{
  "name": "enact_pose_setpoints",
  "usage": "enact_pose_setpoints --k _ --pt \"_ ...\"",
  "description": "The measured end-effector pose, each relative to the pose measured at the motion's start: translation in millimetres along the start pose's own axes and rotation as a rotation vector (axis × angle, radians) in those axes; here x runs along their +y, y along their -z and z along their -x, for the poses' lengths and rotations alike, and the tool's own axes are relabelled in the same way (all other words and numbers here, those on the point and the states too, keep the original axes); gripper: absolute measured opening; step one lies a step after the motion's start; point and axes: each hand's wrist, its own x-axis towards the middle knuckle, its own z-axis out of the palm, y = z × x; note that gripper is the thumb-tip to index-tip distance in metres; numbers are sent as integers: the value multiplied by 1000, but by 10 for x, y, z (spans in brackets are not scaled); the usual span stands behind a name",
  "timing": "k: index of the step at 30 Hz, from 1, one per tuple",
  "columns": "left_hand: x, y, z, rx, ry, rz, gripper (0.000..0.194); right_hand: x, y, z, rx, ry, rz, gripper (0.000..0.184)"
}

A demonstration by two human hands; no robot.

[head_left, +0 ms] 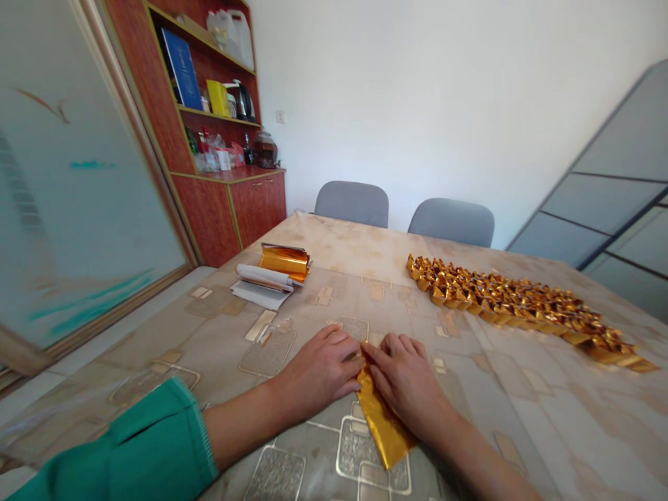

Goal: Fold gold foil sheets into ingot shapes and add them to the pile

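Observation:
A strip of gold foil paper [383, 424] lies aslant on the table in front of me, its far end between my hands. My left hand [326, 365] comes in from the left, fingers bent and closed at the strip's far left edge. My right hand [404, 376] rests along the strip's right side, its index finger pressed on the far end and its other fingers curled. Part of the strip is hidden under the right hand. The far end is too covered to show how it is folded.
Folded gold foil shapes [501, 299] stand in rows at the right. Stacked gold and white paper sheets [284, 264] lie at the left. Beyond the patterned tablecloth [209, 362] are two grey chairs [352, 202] and a wooden cabinet [229, 209].

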Motion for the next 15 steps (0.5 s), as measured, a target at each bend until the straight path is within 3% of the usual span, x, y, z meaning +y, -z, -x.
enact_pose_setpoints --k 4,8,11,15 --pt "-36 17 -16 19 65 -31 12 -10 -12 -5 34 -76 108 24" --pt "35 107 -11 79 -59 87 17 -46 20 3 25 -129 177 13" --pt "127 183 12 9 -172 243 20 -86 61 19 22 -170 197 12" --pt "169 200 52 -82 -182 315 29 -97 103 54 28 -228 230 16"
